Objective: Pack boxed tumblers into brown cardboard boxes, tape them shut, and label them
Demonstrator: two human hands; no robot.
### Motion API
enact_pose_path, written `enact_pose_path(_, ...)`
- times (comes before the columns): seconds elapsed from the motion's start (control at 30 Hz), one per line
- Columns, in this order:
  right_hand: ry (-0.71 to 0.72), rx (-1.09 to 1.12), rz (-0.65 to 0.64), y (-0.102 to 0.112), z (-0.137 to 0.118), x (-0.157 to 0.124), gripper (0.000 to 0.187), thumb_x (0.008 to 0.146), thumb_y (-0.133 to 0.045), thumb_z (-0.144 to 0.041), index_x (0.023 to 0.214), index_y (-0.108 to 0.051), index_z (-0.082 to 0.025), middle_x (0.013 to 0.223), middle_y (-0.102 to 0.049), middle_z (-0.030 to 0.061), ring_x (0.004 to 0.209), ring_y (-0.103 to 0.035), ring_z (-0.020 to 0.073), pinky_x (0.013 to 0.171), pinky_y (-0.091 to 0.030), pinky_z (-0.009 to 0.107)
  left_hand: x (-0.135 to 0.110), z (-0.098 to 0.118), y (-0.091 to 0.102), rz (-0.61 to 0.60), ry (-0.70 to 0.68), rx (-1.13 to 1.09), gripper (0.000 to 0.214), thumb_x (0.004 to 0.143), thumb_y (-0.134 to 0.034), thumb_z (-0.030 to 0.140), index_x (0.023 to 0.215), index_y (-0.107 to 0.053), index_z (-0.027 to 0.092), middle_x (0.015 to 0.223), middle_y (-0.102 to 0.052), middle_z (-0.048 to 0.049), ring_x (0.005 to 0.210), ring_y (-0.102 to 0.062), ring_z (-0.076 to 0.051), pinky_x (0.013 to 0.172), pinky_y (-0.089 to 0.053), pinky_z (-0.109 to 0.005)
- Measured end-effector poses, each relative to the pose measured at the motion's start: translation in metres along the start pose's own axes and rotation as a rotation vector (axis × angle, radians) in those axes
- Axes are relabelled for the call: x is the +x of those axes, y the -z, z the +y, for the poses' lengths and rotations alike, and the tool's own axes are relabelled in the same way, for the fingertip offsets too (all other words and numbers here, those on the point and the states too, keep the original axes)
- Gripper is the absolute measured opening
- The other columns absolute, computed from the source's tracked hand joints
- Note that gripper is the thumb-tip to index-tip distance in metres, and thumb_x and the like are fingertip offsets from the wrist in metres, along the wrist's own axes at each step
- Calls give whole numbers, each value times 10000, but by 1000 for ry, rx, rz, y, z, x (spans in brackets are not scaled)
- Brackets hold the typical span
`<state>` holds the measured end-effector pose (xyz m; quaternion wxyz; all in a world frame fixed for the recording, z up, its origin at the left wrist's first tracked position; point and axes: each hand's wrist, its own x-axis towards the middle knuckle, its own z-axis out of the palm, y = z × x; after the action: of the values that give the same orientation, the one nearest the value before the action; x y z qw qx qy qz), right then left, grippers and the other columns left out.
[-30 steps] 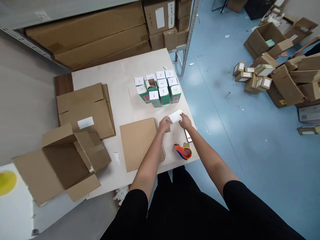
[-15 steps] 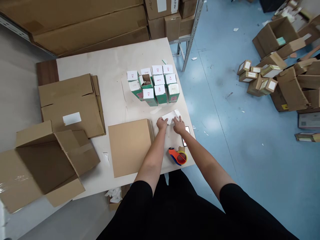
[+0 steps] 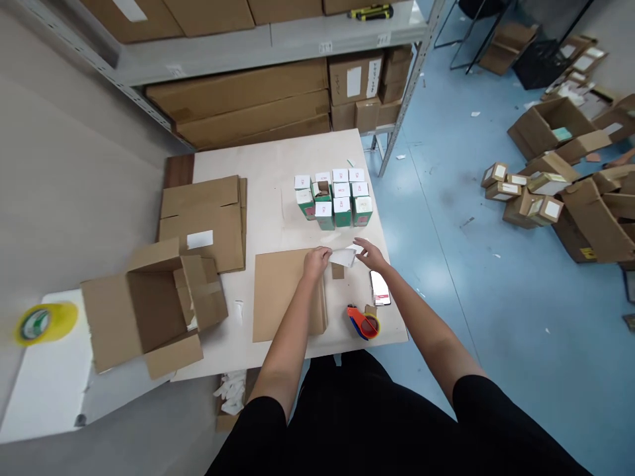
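Observation:
My left hand [image 3: 316, 262] pinches the left end of a white paper slip [image 3: 342, 257], which is raised just off the table. My right hand [image 3: 371, 255] is at the slip's other end, its fingertips closed on the upper right corner. A small brown cardboard piece [image 3: 338, 271] shows below the slip. Beyond the hands stand several green-and-white boxes [image 3: 342, 205] in a group, one with its top open. Under my left forearm lies a flat brown carton [image 3: 278, 297]. A phone [image 3: 380, 288] and an orange tape dispenser [image 3: 364, 322] lie near my right forearm.
Folded cardboard [image 3: 203, 221] and an open carton [image 3: 159, 304] occupy the table's left side. A yellow tape roll [image 3: 47, 324] sits at far left. A metal shelf [image 3: 278, 49] with cartons stands behind the table. More cartons [image 3: 550, 132] lie on the blue floor at right.
The white slip has been lifted from the table, uncovering the brown piece, and my hands have moved slightly apart. My view has tilted up, showing more of the shelf.

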<state>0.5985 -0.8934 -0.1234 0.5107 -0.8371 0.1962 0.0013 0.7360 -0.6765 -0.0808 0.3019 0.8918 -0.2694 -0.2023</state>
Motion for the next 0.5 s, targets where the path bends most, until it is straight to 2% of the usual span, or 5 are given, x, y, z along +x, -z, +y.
enact_pose_path(0.07,13,-21,-153,7,-15,7,268,840,-696,-274,1085,-794,-225,1124,-786,68,797,-670,185,862,-558,353,-8,-1,26,0,-31,5,236,954,-594,252,987,-827,271,1114,-792,-69,1036,-697,-266,911,-495,-340)
enact_pose_path(0.13,24,-22,-237,9,-30,12,161,848,-710,-325,914,-799,-208,911,-790,46,828,-680,203,840,-541,335,-15,-1,46,-5,-40,1,229,942,-603,260,965,-831,276,1091,-793,-70,1001,-696,-264,894,-495,-340)
enact_pose_path(0.23,52,-6,-242,10,-46,14,174,866,-677,-348,854,-779,-207,856,-781,26,839,-679,205,816,-535,322,-23,-2,67,-16,-14,-50,147,893,-681,318,858,-815,270,965,-780,-77,930,-680,-262,820,-484,-322)
enact_pose_path(0.33,39,-39,-155,16,-52,8,172,882,-641,-310,831,-766,-204,822,-776,27,800,-686,209,789,-548,326,-29,-8,82,94,53,-171,203,855,-722,362,701,-725,229,730,-667,-35,787,-623,-216,717,-432,-283)
enact_pose_path(0.5,16,-49,185,35,-52,-19,241,958,-557,-210,874,-780,-172,965,-813,69,899,-722,196,895,-586,323,-39,-23,101,256,138,-395,303,806,-740,373,607,-585,205,595,-467,41,664,-501,-140,625,-362,-247)
